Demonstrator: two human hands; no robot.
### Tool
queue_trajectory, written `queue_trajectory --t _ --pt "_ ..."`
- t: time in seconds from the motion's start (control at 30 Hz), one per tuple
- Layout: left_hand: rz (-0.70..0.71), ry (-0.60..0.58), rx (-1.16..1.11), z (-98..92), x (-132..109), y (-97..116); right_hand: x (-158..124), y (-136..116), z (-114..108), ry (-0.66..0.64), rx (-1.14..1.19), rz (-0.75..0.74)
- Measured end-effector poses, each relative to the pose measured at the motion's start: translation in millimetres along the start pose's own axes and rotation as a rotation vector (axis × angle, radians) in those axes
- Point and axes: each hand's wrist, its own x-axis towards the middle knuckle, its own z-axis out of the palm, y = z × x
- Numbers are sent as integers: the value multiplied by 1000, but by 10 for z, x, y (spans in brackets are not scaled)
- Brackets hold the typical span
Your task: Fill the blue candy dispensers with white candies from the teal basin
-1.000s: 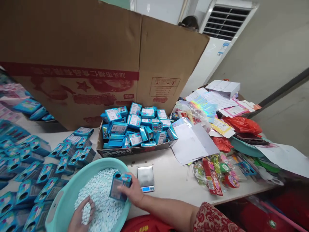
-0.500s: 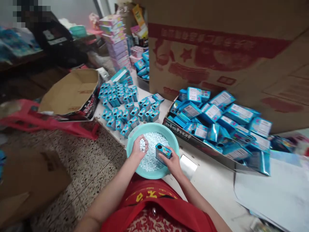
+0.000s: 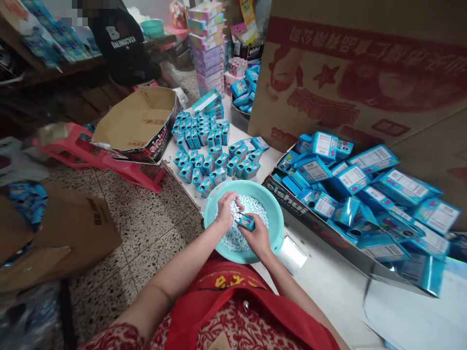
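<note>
A turquoise basin (image 3: 280, 218) of small white candies (image 3: 233, 241) sits in front of me at the table's edge. Over it, my left hand (image 3: 226, 209) is cupped around a heap of the candies, tilted toward a small blue box. My right hand (image 3: 258, 236) grips that blue box (image 3: 246, 222) by its sides; the box's top end lies against the candies at my left fingers. Whether candies are entering its hole is too small to tell. Beyond the basin, several small blue boxes (image 3: 207, 129) stand upright with round dark holes on top.
On the right, a carton tray (image 3: 292, 206) holds a pile of blue boxes, before a large cardboard box (image 3: 328, 73). A shallow carton (image 3: 134, 121) rests on a red stool (image 3: 76, 146) at left. Stacked pastel boxes (image 3: 207, 53) stand behind; a person in black (image 3: 124, 46) is at upper left.
My left hand has brought its candies rightward to the blue box, which has tipped toward it. The whole view has shifted, so the surroundings sit farther right.
</note>
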Motion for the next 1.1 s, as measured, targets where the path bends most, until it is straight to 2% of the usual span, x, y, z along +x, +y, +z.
queue_trajectory --t 0.13,0.4,0.53,0.7,0.83,0.97,1.1 --pt "-29 33 48 53 8 27 27 -37 -33 -23 -18 -15" --pt "20 56 84 125 -54 98 22 -88 -74 -57 -49 -51" --pt "27 45 114 148 -94 125 11 -165 -111 -18 -72 -87" --pt "31 98 122 203 -99 142 39 -227 -170 3 -69 -111" --pt "68 67 114 210 -70 129 75 -216 -182 41 -55 -140" --pt "47 41 123 181 -86 118 45 -216 -155 30 -25 -114" --pt "124 21 142 171 -136 128 28 -238 -148 59 11 -95"
